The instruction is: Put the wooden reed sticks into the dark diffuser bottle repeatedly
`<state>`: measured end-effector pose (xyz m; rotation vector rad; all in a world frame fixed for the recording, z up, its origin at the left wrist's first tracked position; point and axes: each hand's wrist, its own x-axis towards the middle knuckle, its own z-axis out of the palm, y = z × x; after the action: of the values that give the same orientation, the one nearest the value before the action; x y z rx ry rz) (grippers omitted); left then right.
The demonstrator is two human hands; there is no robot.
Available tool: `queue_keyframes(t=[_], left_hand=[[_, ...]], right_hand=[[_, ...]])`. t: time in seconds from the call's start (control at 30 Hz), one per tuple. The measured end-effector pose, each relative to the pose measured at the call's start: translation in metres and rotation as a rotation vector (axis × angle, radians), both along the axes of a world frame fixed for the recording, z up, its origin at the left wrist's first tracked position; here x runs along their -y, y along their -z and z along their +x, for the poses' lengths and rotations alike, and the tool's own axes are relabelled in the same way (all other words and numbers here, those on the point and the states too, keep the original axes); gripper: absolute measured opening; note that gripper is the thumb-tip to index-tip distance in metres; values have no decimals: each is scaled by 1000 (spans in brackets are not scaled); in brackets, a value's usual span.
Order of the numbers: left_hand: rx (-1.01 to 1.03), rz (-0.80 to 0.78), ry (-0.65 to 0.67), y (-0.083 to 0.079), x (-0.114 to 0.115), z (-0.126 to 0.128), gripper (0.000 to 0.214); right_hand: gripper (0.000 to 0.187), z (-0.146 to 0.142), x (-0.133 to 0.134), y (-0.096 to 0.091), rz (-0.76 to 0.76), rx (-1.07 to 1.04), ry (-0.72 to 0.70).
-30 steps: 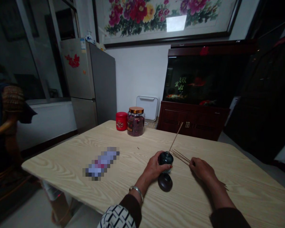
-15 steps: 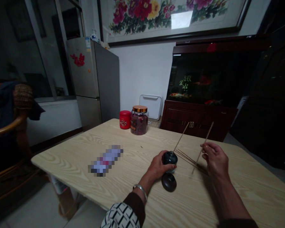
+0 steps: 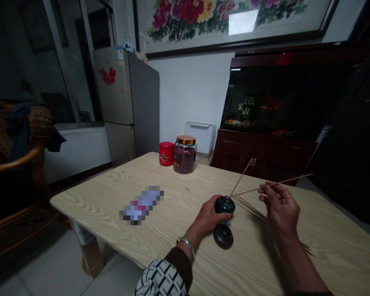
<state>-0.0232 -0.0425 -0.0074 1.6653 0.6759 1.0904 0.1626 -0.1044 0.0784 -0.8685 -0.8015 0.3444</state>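
Observation:
My left hand (image 3: 209, 217) is wrapped round a small dark glazed incense pot (image 3: 225, 205) on the table. One thin incense stick (image 3: 242, 176) rises from the pot's mouth, leaning right. Between thumb and fingertips, my right hand (image 3: 280, 207) pinches another incense stick (image 3: 296, 178). This one slants almost level, its left end close to the pot's mouth; I cannot tell whether it touches. Several loose incense sticks (image 3: 251, 210) lie on the table, partly hidden beneath my right hand and forearm. Just in front of the pot rests a dark round lid (image 3: 223, 237).
On the pale wooden table (image 3: 160, 238) lies a blurred-out flat item (image 3: 142, 205). A red canister (image 3: 166, 153) and a glass jar with a copper-coloured lid (image 3: 184, 158) stand at the far edge. Beyond are a fridge (image 3: 144, 111) and a fish tank (image 3: 265, 98).
The stick in my right hand has swung from steeply upright to nearly level, its lower end now near the pot's mouth. My left hand stays on the pot. The view has shifted slightly.

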Motion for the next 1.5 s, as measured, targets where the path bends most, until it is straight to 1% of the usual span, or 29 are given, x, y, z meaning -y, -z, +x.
queue_keyframes(t=[0.1, 0.2, 0.37, 0.47, 0.5, 0.53, 0.6, 0.67, 0.7, 0.8, 0.87, 0.93, 1.0, 1.13, 1.23, 1.37, 1.5], left_hand=[[-7, 3, 0, -1, 1, 0, 69], [-22, 9, -11, -3, 2, -1, 68], [-14, 9, -7, -6, 3, -1, 67], [7, -2, 10, -6, 4, 0, 67], [17, -6, 15, -6, 3, 0, 66], [24, -11, 17, -5, 3, 1, 66], [30, -25, 19, -4, 2, 2, 66], [34, -43, 26, -3, 2, 2, 66], [39, -51, 30, -3, 2, 2, 66], [48, -55, 30, -5, 3, 1, 66], [46, -49, 27, -8, 4, 0, 65], [44, -43, 27, -10, 6, -1, 64], [46, -40, 30, -12, 8, -2, 63], [40, -49, 33, -14, 9, -3, 61], [19, -47, 14, -14, 9, -3, 62], [34, -53, 32, -13, 8, -3, 62], [51, -52, 41, -12, 7, -2, 64]], right_hand=[[27, -6, 1, -1, -42, 166, 28], [27, -13, 1, 3, -125, 329, 14], [29, -26, -4, 16, -282, 540, -109], [33, -29, -7, 22, -330, 629, -171], [36, -28, -9, 24, -349, 649, -170], [39, -25, -10, 24, -376, 665, -149], [46, -11, -11, 26, -445, 690, -62], [49, 12, -11, 28, -516, 711, 45], [48, 25, -10, 30, -553, 724, 93], [35, 63, -5, 41, -709, 799, 220], [23, 79, -1, 52, -832, 874, 270], [16, 86, 1, 61, -926, 954, 281], [14, 86, 0, 69, -984, 1025, 280], [18, 82, -4, 74, -1036, 1105, 289], [21, 81, -4, 74, -1032, 1124, 289], [18, 78, 0, 68, -955, 1136, 298], [19, 71, 2, 54, -842, 1114, 349]])
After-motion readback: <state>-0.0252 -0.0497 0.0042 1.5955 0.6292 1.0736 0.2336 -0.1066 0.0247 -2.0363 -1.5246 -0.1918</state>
